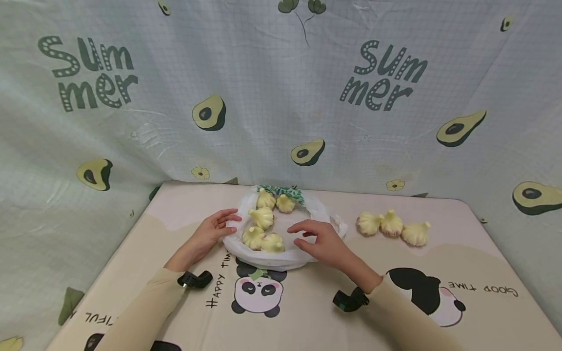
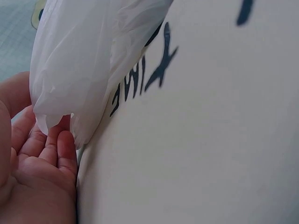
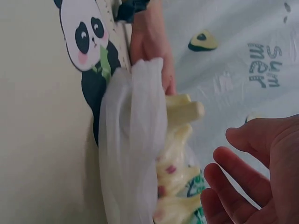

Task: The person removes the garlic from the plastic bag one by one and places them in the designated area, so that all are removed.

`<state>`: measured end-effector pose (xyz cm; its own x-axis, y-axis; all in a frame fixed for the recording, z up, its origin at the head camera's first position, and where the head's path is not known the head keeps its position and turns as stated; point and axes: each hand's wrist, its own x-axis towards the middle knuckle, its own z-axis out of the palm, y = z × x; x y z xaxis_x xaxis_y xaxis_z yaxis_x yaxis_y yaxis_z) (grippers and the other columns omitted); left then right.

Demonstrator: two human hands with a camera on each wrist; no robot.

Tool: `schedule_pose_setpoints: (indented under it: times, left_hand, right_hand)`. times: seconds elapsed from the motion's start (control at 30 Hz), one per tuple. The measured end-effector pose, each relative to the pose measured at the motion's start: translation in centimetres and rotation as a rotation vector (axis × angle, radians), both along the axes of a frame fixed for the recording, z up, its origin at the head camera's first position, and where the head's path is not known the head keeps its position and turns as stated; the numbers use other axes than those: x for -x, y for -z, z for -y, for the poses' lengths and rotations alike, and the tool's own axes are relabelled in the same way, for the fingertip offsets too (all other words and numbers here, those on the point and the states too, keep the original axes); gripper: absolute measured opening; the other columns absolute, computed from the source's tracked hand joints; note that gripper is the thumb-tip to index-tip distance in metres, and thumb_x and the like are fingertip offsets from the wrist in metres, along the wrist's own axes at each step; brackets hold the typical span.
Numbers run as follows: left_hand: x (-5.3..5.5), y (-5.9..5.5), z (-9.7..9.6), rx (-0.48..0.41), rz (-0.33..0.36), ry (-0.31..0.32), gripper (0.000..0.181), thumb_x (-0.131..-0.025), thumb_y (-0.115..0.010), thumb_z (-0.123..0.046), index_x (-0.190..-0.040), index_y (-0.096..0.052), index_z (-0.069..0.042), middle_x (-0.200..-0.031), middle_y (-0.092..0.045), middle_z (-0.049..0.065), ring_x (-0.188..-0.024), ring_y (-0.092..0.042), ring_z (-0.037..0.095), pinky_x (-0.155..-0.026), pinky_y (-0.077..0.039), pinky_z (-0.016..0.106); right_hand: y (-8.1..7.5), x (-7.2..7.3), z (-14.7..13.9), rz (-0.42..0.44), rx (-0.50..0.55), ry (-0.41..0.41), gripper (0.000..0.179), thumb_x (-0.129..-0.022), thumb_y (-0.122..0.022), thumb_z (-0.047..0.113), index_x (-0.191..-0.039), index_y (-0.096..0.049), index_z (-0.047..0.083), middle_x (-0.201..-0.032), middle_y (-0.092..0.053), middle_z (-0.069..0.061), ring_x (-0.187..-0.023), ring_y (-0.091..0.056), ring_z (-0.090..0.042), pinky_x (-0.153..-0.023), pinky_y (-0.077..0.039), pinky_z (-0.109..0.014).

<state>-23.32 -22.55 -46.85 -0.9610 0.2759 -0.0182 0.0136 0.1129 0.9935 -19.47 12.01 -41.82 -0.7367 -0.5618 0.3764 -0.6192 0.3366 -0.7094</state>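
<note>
A white plastic bag (image 1: pixel 307 258) with its mouth spread wide lies at the middle of the table. Several garlic bulbs (image 1: pixel 262 218) sit inside, mostly along its left and far sides. At the bag's left edge is my left hand (image 1: pixel 210 236), its fingers loosely bent. The left wrist view shows the fingers against the thin plastic (image 2: pixel 70 60), some tips hidden by it. My right hand (image 1: pixel 322 242) hovers over the bag's right side, fingers spread with nothing between them. In the right wrist view its fingertips (image 3: pixel 212 170) are apart from the bulbs.
Three more garlic bulbs (image 1: pixel 391 224) lie in a row on the table right of the bag. Green print (image 1: pixel 291 193) marks the bag's far side. A panda-patterned cloth (image 1: pixel 307 312) covers the table, and an avocado-print curtain (image 1: pixel 263 146) hangs behind it.
</note>
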Motion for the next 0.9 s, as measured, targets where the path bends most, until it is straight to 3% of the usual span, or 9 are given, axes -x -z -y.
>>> schedule_pose_setpoints:
  times: [0.3,0.47,0.9]
  left_hand:
    - [-0.1,-0.1,-0.1,0.004,0.009,-0.007,0.059,-0.094,-0.064,0.002,-0.147,-0.039,0.004,-0.133,-0.054,0.026,-0.113,-0.055,0.012,-0.091,-0.044,0.016]
    - [-0.1,0.0,0.0,0.001,0.002,-0.005,0.058,-0.094,-0.064,0.002,-0.146,-0.039,0.004,-0.133,-0.054,0.027,-0.113,-0.055,0.011,-0.091,-0.044,0.016]
    - [-0.1,-0.2,-0.1,-0.004,-0.003,0.001,0.058,-0.093,-0.064,0.003,-0.146,-0.04,0.005,-0.133,-0.054,0.028,-0.11,-0.056,0.009,-0.09,-0.044,0.016]
  right_hand:
    - [0.3,-0.3,2.5,0.069,-0.018,-0.053,0.021,-0.091,-0.07,0.007,-0.111,-0.074,0.011,-0.11,-0.071,0.003,-0.106,-0.065,-0.021,-0.087,-0.054,-0.039]
    - [0.3,-0.4,3.1,0.051,-0.041,-0.056,0.021,-0.089,-0.072,0.005,-0.109,-0.075,0.01,-0.109,-0.072,0.003,-0.104,-0.064,-0.014,-0.084,-0.054,-0.039]
    - [0.6,-0.4,3.6,-0.004,-0.029,0.06,0.019,-0.086,-0.074,0.0,-0.101,-0.078,0.011,-0.1,-0.074,0.004,-0.098,-0.066,-0.013,-0.084,-0.054,-0.034]
